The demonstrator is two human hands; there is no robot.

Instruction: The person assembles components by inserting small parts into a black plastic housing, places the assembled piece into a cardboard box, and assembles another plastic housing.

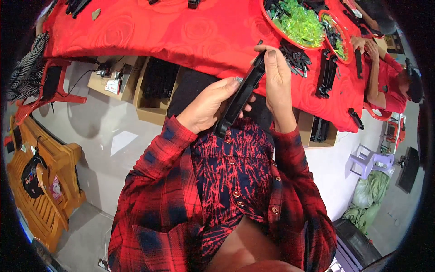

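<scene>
Both my hands hold one long, narrow black plastic part (239, 101), tilted with its upper end away to the right. My left hand (206, 103) wraps its lower middle, thumb pressed on the near side and fingertips showing past the far edge. Around the top end closes my right hand (277, 75), its thumb and fingers against the part. What exactly the right fingertips pinch there is partly hidden. The part is over my lap, just off the front edge of the red-covered table (149, 34).
A red tray of yellow-green clear pieces (297, 25) and a smaller red tray (348, 56) stand at the far right. Nearby lie loose black parts (325, 75). Under the table are cardboard boxes (152, 114). A co-worker (392, 84) sits at the right; a wooden bench (41, 190) stands left.
</scene>
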